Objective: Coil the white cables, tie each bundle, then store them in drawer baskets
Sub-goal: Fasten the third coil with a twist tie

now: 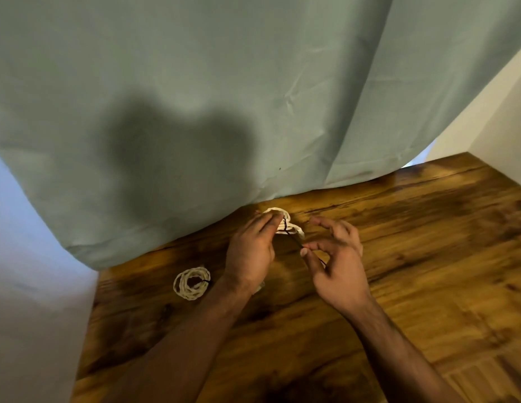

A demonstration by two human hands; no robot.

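White cable coil (295, 228), seemingly flattened, gripped by left hand (250, 254); right hand (337, 266) pinches its dark tie (294, 239)

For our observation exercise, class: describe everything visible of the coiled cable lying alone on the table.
The coiled white cable lies flat on the wooden table, wound in several round loops, its surface looking twisted. A dark tie crosses its right side. It sits beside the left forearm, near the curtain; no hand touches it.

surface: wooden table (428, 257) | on it: tied white cable coil (192, 283), left side | far edge: curtain hem (166, 228)
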